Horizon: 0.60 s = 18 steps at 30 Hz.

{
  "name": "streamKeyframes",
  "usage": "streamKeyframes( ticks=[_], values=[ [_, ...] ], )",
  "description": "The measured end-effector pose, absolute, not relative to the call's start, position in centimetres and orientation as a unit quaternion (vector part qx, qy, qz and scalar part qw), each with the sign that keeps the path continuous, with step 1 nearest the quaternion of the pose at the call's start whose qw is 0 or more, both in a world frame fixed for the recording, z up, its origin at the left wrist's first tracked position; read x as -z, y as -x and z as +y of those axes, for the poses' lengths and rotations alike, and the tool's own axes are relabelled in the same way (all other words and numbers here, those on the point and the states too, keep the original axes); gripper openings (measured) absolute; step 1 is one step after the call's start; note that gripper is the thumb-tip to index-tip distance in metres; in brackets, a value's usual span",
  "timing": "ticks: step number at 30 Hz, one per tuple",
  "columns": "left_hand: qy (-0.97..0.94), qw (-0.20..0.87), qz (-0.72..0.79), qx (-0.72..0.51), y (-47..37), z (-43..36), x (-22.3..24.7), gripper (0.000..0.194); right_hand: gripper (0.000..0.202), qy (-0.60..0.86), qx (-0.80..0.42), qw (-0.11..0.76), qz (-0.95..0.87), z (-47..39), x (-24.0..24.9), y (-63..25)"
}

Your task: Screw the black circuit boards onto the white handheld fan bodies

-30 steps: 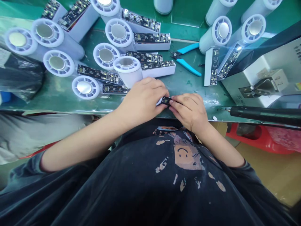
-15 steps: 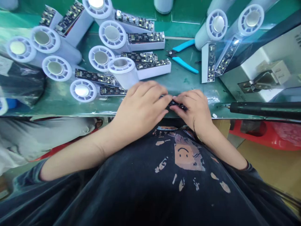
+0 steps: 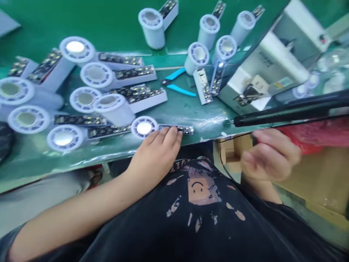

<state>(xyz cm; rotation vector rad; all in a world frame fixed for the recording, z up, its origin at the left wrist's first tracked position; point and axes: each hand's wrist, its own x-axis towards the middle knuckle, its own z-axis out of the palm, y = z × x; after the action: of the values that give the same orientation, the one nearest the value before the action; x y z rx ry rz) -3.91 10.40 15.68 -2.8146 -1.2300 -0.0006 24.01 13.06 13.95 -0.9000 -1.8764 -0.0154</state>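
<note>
At the table's front edge my left hand point(image 3: 159, 145) is closed over a white plastic piece with a black circuit board point(image 3: 187, 130). A white round cap with a shiny metal disc point(image 3: 144, 127) shows left of my fingers. My thumb is hidden. My right hand point(image 3: 271, 154) is off the table at the right, smeared by motion, its fingers curled. A small dark thing point(image 3: 254, 139) shows at its fingertips, too blurred to name. Just above that hand a black pen-shaped electric screwdriver point(image 3: 283, 112) with a thin metal tip points left.
Several white cylinders with boards point(image 3: 96, 75) crowd the left of the green table point(image 3: 103, 156). Others point(image 3: 209, 31) stand at the back. Blue-handled cutters point(image 3: 177, 87) lie in the middle. A grey metal box point(image 3: 272, 62) with a socket stands at the right. A cable point(image 3: 222, 160) hangs below the edge.
My right hand has left the board and moved right, beneath the screwdriver. My left hand now lies over the piece with the board. The view has shifted to the right.
</note>
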Motion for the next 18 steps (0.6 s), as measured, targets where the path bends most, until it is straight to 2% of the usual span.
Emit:
streamKeyframes(
  ticks=[2,4,9,12,14,16,18],
  values=[
    [0.917,0.044,-0.397,0.011,3.9,10.4,-15.3,0.037,0.049,0.397,0.093,0.608,-0.681,13.4,-13.3,-26.4],
    [0.916,0.063,-0.396,0.02,3.8,10.6,-14.8,0.037,0.05,0.442,0.087,0.658,-0.603,14.4,-12.1,-27.8],
    [0.9,0.112,-0.421,0.024,3.1,11.4,-14.3,0.037,0.041,0.495,-0.12,0.655,-0.558,16.8,-10.1,-27.4],
    [0.896,0.114,-0.428,0.032,2.8,11.7,-14.2,0.033,0.033,0.452,-0.163,0.696,-0.533,17.4,-9.8,-25.9],
    [0.896,0.104,-0.429,0.046,2.7,11.8,-14.2,0.03,0.044,0.416,-0.187,0.717,-0.526,17.7,-9.8,-25.0],
    [0.895,0.089,-0.433,0.063,2.7,11.9,-14.2,0.026,0.059,0.394,-0.246,0.703,-0.538,18.0,-10.0,-24.3],
    [0.894,0.081,-0.434,0.076,2.7,11.9,-14.3,0.023,0.058,0.383,-0.315,0.666,-0.558,18.2,-10.8,-23.7]
  ],
)
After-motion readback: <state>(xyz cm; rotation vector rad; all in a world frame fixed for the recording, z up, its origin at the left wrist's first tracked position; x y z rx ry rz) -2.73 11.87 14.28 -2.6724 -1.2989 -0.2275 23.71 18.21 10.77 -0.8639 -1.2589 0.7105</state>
